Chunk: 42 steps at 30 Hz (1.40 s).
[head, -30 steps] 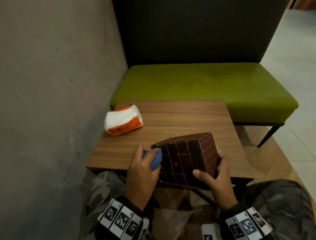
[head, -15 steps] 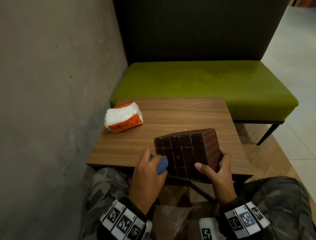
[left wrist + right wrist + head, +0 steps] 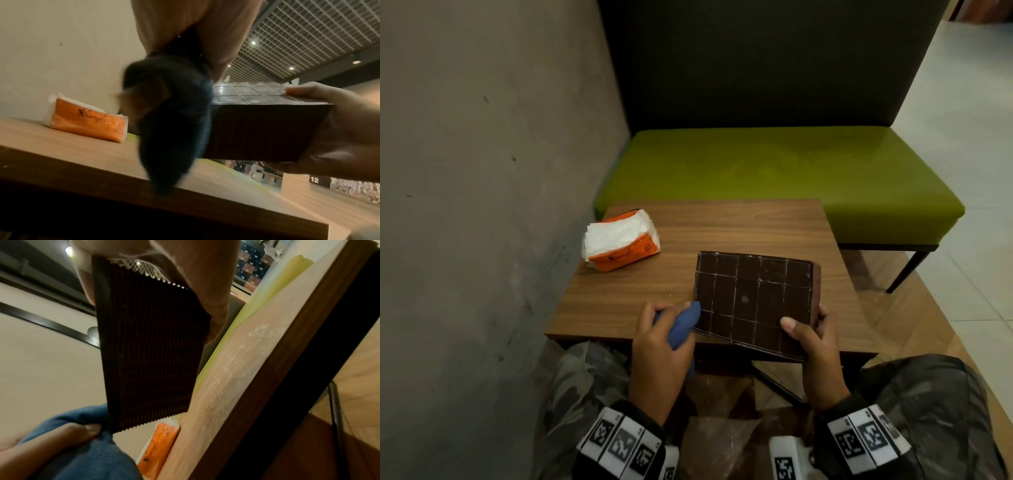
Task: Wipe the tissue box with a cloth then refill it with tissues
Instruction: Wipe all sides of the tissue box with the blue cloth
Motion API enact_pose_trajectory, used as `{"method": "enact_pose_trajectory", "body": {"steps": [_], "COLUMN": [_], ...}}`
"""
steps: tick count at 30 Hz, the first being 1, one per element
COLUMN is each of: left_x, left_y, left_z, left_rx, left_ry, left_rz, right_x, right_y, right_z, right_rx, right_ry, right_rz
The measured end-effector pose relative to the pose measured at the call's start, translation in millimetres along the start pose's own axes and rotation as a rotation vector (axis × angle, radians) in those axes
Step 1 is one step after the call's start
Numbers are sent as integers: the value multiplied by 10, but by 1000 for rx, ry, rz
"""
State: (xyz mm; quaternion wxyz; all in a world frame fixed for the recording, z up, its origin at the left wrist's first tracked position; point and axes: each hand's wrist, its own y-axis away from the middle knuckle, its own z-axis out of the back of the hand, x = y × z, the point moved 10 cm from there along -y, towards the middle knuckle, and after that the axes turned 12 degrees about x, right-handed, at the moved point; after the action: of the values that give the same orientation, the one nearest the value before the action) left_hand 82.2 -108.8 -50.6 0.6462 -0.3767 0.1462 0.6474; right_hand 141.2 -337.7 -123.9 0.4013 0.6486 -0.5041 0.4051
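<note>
A dark brown tissue box with a gridded face turned up is held over the near edge of the wooden table. My right hand grips its near right corner, thumb on the grid, fingers round the side. My left hand holds a bunched blue cloth against the box's left side. The left wrist view shows the cloth hanging beside the box. The right wrist view shows the box's ribbed side and the cloth. An orange pack of white tissues lies at the table's far left.
A grey wall runs along the left of the table. A green bench with a dark backrest stands right behind the table. Tiled floor opens to the right. My knees are under the near edge.
The box has tipped back so its gridded face now looks up and lies flatter. My left hand with the cloth has slid down along the box's left side.
</note>
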Motion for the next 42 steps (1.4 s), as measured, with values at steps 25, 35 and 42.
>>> {"method": "enact_pose_trajectory", "body": {"steps": [25, 35, 42], "left_x": [-654, -535, -657], "left_y": [-235, -282, -348], "left_z": [-63, -150, -234], "left_rx": [91, 229, 200], "left_ry": [211, 209, 264], "left_rz": [-102, -89, -156], "right_x": [-3, 36, 54], "right_y": [111, 118, 79], "right_z": [-56, -21, -64], "right_rx": [-8, -13, 23], "right_ry": [337, 454, 428], "right_rz": [115, 125, 128]}}
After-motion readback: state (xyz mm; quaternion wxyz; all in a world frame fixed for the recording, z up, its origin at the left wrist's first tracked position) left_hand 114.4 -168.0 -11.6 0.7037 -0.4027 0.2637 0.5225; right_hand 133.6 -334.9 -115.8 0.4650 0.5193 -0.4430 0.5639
